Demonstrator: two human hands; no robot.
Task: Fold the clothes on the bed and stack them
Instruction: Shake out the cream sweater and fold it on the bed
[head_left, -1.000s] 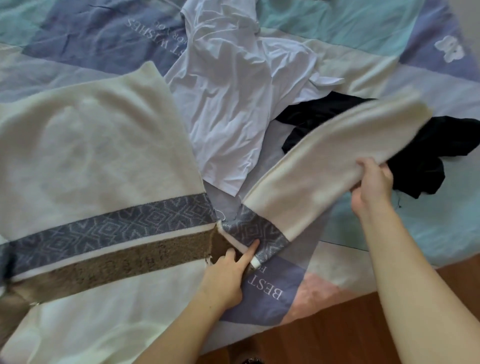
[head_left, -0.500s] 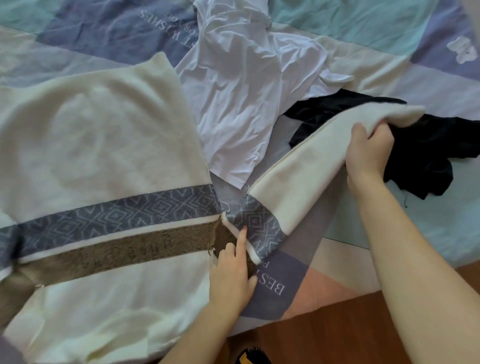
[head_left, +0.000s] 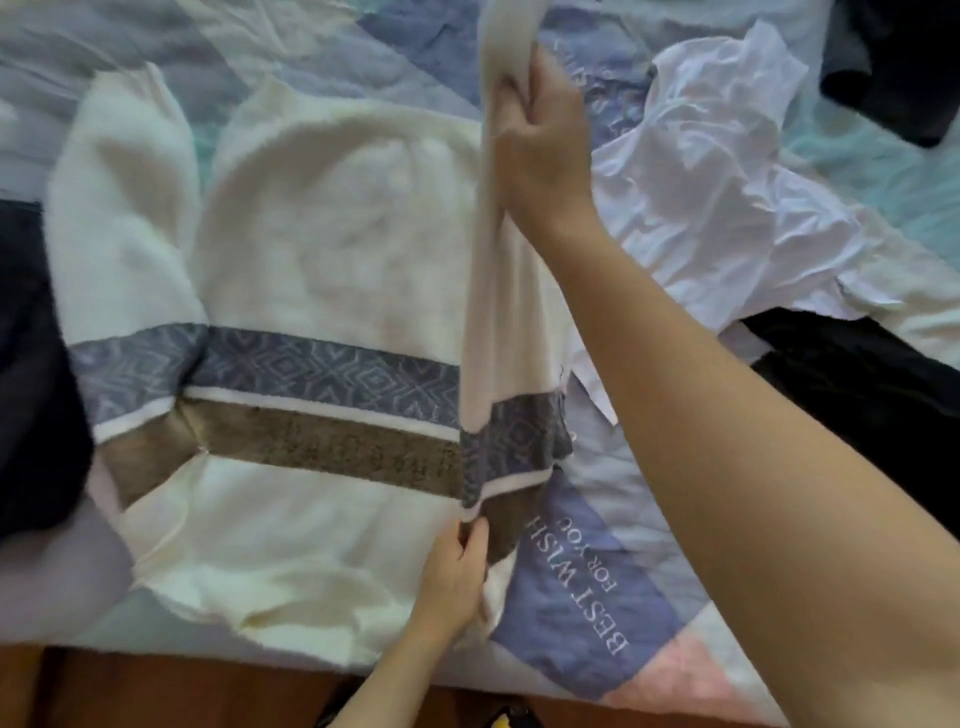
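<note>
Nearest edge: strip of brown wooden floor below the bed's patchwork quilt, which carries the stitched words "BEST WISH FOR YOU". Left hand rests at the lower right side seam of the cream sweater, fingers pinched on the fabric edge just where the brown band meets the sleeve join. Sweater lies flat on the quilt, body spread, with a blue patterned band above a brown band running across it; its left sleeve lies folded alongside the body. Right sleeve is lifted off the bed, hanging taut in a near-vertical line over the sweater's right edge. Right hand holds that sleeve near its cuff end, fingers clenched around bunched fabric, forearm crossing in from lower right. Right of the sweater: crumpled white shirt on the quilt, a black garment partly under its lower edge. Far right corner: another dark garment. Left edge: dark cloth, kind unclear.
</note>
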